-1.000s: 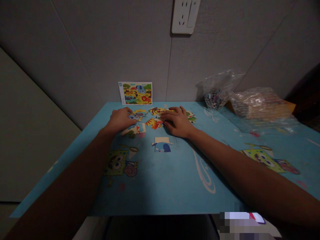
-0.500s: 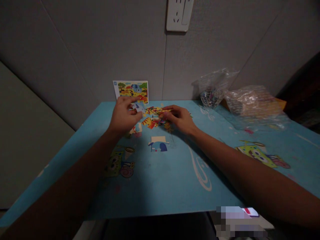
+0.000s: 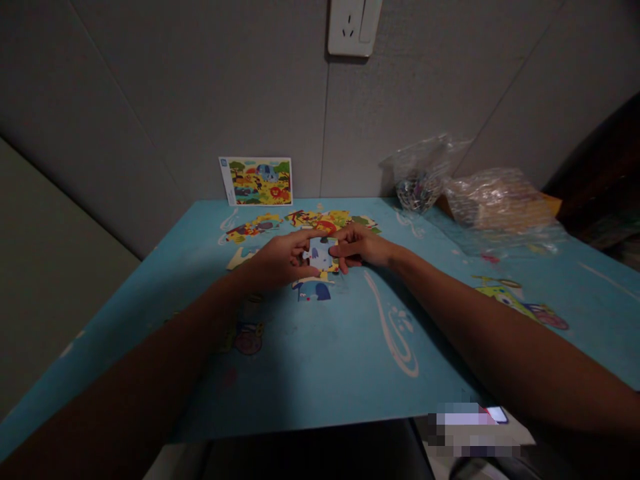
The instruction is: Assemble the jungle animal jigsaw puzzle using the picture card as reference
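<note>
"At the middle of the table [image 3: 340,360], what had changed?"

"The left hand [image 3: 281,261] had carried the pale-blue puzzle piece [image 3: 321,256] in from the far left."

"And the grip?"

"Both it and the right hand [image 3: 365,247] pinched that piece, just beyond the dark-blue puzzle piece [image 3: 315,291], making comparison easier."

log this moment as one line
left hand: holding flat light-blue puzzle piece | right hand: touching its edge | nearer: two-tone blue puzzle piece on blue tabletop | back: upright rectangular multicolour animal card
</note>
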